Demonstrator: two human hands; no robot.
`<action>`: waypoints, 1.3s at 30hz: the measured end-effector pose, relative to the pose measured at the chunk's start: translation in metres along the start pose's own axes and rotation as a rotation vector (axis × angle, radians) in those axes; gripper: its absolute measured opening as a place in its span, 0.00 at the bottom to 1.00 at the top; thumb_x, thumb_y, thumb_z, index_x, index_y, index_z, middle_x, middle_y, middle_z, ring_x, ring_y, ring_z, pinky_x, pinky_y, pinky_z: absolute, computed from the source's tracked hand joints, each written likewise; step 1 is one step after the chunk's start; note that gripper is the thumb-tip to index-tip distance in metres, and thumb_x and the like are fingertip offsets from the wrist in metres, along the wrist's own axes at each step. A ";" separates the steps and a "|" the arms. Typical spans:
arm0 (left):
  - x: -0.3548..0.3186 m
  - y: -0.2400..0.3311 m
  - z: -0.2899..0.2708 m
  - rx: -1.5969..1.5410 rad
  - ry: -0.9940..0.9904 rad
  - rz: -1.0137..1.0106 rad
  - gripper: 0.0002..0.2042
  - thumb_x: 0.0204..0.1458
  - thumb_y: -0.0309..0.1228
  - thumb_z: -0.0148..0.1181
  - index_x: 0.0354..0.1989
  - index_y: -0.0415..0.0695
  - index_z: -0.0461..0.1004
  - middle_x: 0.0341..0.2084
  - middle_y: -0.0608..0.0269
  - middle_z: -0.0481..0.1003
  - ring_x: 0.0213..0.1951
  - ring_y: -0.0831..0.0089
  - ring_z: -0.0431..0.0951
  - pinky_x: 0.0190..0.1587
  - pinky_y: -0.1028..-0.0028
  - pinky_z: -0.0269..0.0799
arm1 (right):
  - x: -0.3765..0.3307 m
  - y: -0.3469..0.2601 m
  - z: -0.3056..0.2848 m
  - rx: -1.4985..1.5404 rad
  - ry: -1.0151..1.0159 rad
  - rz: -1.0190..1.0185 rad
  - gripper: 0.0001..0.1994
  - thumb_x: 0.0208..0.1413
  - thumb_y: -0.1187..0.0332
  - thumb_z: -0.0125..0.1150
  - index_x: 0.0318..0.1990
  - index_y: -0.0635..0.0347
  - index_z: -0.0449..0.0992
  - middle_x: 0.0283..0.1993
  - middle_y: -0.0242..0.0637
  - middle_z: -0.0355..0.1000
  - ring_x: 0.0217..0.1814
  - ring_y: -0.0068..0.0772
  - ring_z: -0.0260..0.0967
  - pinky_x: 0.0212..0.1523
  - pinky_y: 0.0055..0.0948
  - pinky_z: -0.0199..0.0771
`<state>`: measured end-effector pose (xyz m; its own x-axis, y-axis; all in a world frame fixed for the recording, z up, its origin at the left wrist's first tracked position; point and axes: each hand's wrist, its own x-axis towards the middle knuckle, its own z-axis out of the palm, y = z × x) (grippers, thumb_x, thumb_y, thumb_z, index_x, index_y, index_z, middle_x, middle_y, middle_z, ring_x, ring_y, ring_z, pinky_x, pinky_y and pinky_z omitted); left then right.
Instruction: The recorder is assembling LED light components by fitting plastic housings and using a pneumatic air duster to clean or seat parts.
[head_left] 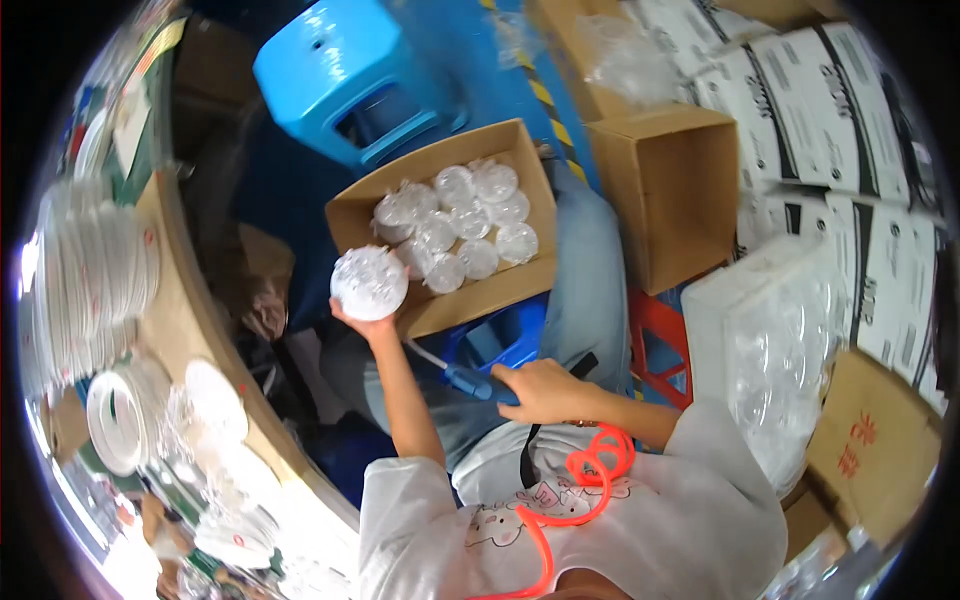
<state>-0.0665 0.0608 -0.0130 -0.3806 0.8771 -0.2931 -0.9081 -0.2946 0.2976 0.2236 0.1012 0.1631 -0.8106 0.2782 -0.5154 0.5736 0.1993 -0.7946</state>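
Cleaning seems the step in hand: left hand grips a clear round lid beside the open box of lids, right hand clasps a blue air gun, which likely must next aim at it.

White short-sleeved T-shirt with a cartoon print on the chest, light blue jeans, bare forearms
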 end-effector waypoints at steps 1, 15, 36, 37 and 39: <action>-0.001 0.000 -0.001 0.015 0.060 0.017 0.42 0.35 0.58 0.57 0.62 0.53 0.57 0.61 0.51 0.57 0.62 0.35 0.50 0.57 0.31 0.42 | 0.003 0.000 0.001 0.007 0.045 0.008 0.19 0.45 0.59 0.58 0.42 0.61 0.67 0.23 0.50 0.71 0.27 0.55 0.70 0.30 0.50 0.68; -0.024 0.005 -0.031 -0.008 0.071 0.055 0.41 0.36 0.54 0.61 0.62 0.57 0.56 0.61 0.56 0.57 0.58 0.40 0.58 0.52 0.30 0.53 | 0.002 -0.019 -0.006 0.014 -0.101 -0.127 0.19 0.47 0.59 0.59 0.42 0.60 0.67 0.22 0.51 0.69 0.27 0.57 0.68 0.30 0.49 0.66; -0.203 0.001 0.048 -0.279 0.234 0.294 0.39 0.38 0.57 0.56 0.63 0.61 0.56 0.62 0.58 0.56 0.58 0.36 0.56 0.50 0.31 0.56 | 0.163 0.024 -0.055 1.214 -0.203 0.337 0.15 0.49 0.54 0.61 0.30 0.55 0.67 0.26 0.32 0.68 0.28 0.28 0.69 0.34 0.32 0.73; -0.228 0.002 0.053 -0.351 0.236 0.313 0.38 0.39 0.58 0.53 0.62 0.60 0.57 0.61 0.57 0.58 0.59 0.36 0.56 0.51 0.31 0.55 | 0.183 0.018 -0.056 1.137 -0.209 0.320 0.17 0.47 0.50 0.61 0.30 0.53 0.67 0.26 0.32 0.68 0.28 0.28 0.69 0.34 0.32 0.72; -0.268 0.002 0.080 -0.041 0.415 0.332 0.36 0.40 0.59 0.51 0.61 0.59 0.59 0.57 0.54 0.62 0.59 0.37 0.56 0.50 0.31 0.56 | 0.223 0.008 -0.055 0.977 -0.236 0.333 0.22 0.43 0.42 0.61 0.29 0.51 0.67 0.26 0.32 0.68 0.28 0.28 0.68 0.35 0.31 0.70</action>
<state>0.0478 -0.1445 0.1392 -0.6785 0.5122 -0.5266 -0.7297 -0.5529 0.4023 0.0545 0.2164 0.0594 -0.6929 -0.0311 -0.7203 0.5118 -0.7249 -0.4610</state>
